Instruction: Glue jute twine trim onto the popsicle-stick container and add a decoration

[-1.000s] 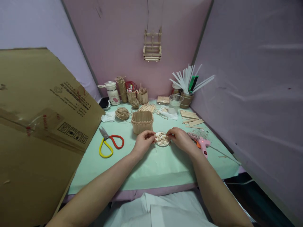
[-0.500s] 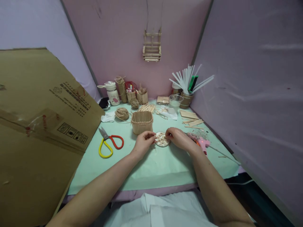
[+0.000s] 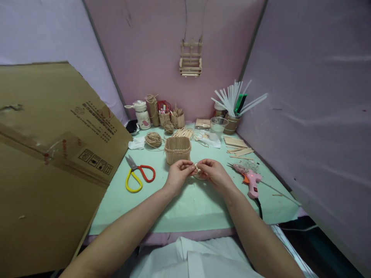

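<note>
My left hand [image 3: 178,177] and my right hand [image 3: 216,174] meet with fingertips pinched together at the middle of the table. Between them shows a small pale piece [image 3: 197,168], too small to name; both hands seem closed on it. Below the fingers lies a round, shallow white dish [image 3: 199,177], mostly hidden by my hands. Just behind my left hand stands a basket of wooden sticks [image 3: 177,151] with a braided cord around its rim.
Scissors [image 3: 136,174] with yellow and red handles lie left, beside a large cardboard box [image 3: 58,166]. At right rests a pink glue gun [image 3: 249,179] with a cable. Twine [image 3: 153,139], wooden sticks [image 3: 235,142], a plastic cup [image 3: 219,124] and a bottle [image 3: 142,116] stand behind.
My hands have come together over the dish; before, they were apart at its two sides, with its pale pieces showing. The view has shifted slightly, and the glue gun is more exposed.
</note>
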The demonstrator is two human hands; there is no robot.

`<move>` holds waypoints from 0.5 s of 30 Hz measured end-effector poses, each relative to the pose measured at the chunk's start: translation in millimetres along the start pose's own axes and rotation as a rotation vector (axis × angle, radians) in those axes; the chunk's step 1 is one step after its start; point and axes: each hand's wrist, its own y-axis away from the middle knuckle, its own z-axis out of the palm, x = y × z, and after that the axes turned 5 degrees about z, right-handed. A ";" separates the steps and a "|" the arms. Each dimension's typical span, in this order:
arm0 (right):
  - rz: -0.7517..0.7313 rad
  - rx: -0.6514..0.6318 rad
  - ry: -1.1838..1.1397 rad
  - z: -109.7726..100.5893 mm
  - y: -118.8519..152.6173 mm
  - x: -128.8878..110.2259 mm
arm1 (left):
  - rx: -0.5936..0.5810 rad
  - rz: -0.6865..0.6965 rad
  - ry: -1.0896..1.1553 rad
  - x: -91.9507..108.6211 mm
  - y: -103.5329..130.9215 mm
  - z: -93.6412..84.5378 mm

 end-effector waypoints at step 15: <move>-0.115 0.127 0.185 -7.3 -2.2 -2.2 | 0.020 -0.014 0.022 1.0 0.0 -0.3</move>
